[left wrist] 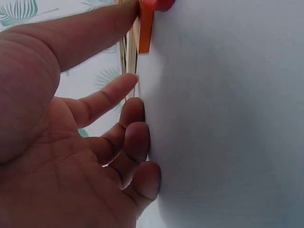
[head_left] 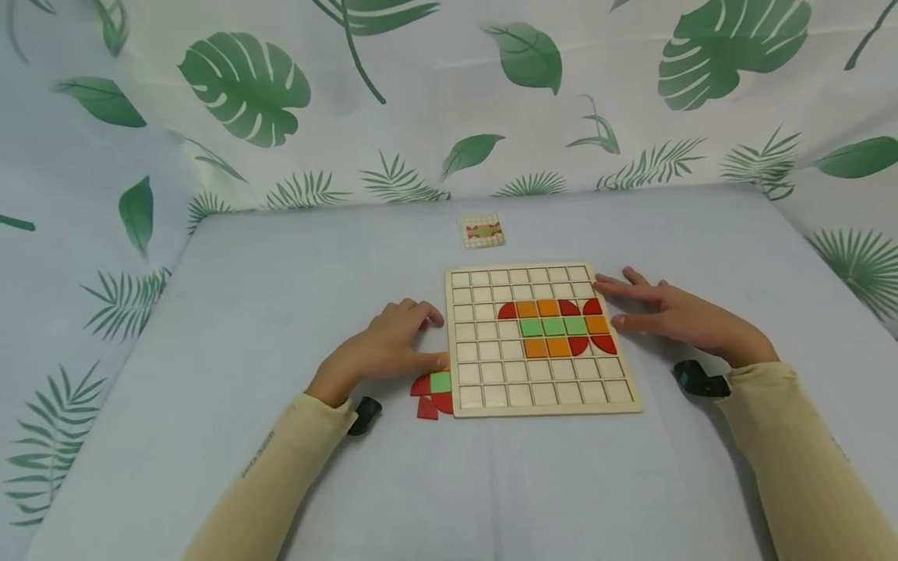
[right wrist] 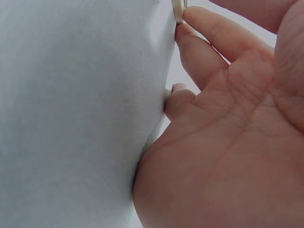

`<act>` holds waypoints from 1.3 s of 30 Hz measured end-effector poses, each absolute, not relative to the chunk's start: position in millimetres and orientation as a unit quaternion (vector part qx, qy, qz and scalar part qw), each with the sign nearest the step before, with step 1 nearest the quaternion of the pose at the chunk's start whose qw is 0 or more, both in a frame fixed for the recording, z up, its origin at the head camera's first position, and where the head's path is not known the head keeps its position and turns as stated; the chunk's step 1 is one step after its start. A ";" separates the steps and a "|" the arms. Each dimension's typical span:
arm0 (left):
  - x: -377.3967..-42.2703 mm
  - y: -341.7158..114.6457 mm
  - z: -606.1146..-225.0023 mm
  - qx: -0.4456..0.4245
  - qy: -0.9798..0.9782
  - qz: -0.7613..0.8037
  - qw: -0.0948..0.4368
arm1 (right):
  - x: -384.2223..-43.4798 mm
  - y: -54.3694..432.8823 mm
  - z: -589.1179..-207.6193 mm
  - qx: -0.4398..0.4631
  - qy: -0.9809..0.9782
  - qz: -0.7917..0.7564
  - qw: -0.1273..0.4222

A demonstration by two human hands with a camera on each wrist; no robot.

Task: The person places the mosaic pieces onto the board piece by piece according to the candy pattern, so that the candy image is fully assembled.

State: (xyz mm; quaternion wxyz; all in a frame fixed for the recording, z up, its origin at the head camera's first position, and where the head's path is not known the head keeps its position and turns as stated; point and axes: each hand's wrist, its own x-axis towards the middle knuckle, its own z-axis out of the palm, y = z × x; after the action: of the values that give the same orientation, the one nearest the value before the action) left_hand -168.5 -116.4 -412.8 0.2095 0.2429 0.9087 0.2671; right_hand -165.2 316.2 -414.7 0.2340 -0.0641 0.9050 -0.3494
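A wooden grid board (head_left: 487, 374) lies on the table, with red, orange and green tiles set in several cells right of its middle. My left hand (head_left: 386, 347) is at the board's left edge, its thumb tip on an orange tile (left wrist: 146, 31) and its other fingers loosely bent. Beside that thumb, in the head view, lie a green tile (head_left: 440, 382) and several red tiles (head_left: 427, 408), against the board's edge. My right hand (head_left: 673, 315) rests on the table at the board's right side, fingers extended, fingertips right at the edge. It holds nothing.
A small pattern card (head_left: 482, 231) with a red, orange and green picture lies behind the board. The table (head_left: 316, 273) has a pale cloth, and a leaf-printed sheet (head_left: 421, 93) hangs behind and at the sides. Each wrist wears a black device (head_left: 701, 380).
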 end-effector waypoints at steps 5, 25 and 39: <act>-169.6 -119.1 -414.0 0.231 0.910 0.285 0.195 | -165.1 316.6 -415.2 -0.065 0.905 -0.349 0.234; -171.0 -118.4 -413.6 0.245 0.917 0.236 0.209 | -165.5 315.7 -413.6 -0.059 0.907 -0.343 0.238; -174.0 -122.0 -415.6 0.240 0.906 0.301 0.176 | -163.8 314.8 -412.1 -0.054 0.905 -0.347 0.241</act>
State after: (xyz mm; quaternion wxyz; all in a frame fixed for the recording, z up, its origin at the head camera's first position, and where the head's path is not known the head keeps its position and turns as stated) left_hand -174.0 -122.0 -415.6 0.1761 0.2404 0.9057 0.3015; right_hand -163.8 314.8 -412.1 0.2411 -0.0540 0.9047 -0.3471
